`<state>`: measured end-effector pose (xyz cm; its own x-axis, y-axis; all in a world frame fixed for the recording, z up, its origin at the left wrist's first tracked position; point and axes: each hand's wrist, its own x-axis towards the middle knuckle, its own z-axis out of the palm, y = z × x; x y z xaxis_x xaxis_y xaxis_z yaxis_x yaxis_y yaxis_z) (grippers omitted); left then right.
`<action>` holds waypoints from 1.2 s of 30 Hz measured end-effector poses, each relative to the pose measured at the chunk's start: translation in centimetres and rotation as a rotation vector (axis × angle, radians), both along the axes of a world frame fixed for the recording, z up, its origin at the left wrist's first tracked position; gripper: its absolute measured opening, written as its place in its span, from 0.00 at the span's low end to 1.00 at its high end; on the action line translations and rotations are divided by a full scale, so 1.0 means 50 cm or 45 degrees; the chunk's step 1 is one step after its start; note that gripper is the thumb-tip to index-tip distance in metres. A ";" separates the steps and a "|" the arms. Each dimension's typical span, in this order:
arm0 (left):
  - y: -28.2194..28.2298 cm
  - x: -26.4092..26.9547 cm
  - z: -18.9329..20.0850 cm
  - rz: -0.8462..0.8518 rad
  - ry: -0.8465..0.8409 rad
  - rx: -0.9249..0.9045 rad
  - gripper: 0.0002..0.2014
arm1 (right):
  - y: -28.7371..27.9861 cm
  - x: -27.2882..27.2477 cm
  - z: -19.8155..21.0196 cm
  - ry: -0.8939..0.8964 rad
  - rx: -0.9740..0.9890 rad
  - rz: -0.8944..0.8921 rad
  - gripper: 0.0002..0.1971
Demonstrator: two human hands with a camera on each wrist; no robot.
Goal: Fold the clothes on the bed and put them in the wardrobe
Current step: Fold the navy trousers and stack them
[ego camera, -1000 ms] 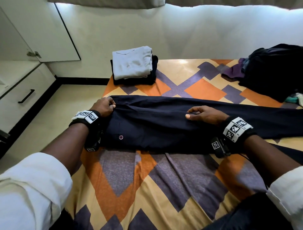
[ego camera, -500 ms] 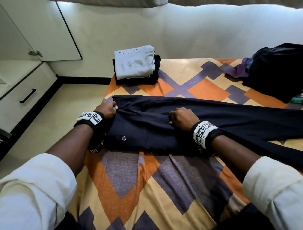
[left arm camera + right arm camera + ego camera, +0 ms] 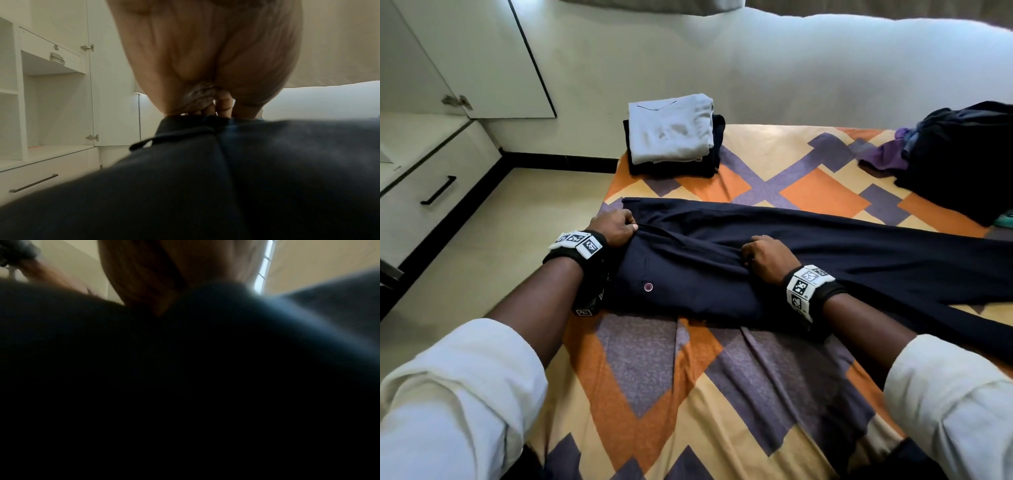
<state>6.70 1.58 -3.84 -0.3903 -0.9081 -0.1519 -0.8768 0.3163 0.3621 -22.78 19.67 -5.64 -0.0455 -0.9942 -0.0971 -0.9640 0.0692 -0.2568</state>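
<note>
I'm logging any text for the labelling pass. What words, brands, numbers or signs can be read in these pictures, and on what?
No readable words, brands or numbers.
Left hand wristband: black-and-white square code markers, no letters.
Right hand wristband: the same kind of markers.
Dark trousers: only a plain round button, no label showing.
Folded grey garment: no print visible.

Open bedspread (image 3: 654,394) at 6 o'clock was bare, easy reach. Navy trousers (image 3: 825,253) ran 9 to 3 across the middle. The folded stack (image 3: 671,137) blocked 12, the dark clothes pile (image 3: 962,154) hogged 2. Bare sheet showed between them around 1.
</note>
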 end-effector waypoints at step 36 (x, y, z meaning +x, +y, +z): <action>-0.186 -0.048 -0.002 0.134 0.204 -0.110 0.30 | -0.219 -0.204 0.078 -0.066 0.053 -0.320 0.22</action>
<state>4.32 -7.74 -3.91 -0.3053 -0.9521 -0.0151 -0.8400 0.2618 0.4753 -33.00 8.73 -1.73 -0.2842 -0.9475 -0.1466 -0.9010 0.3162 -0.2971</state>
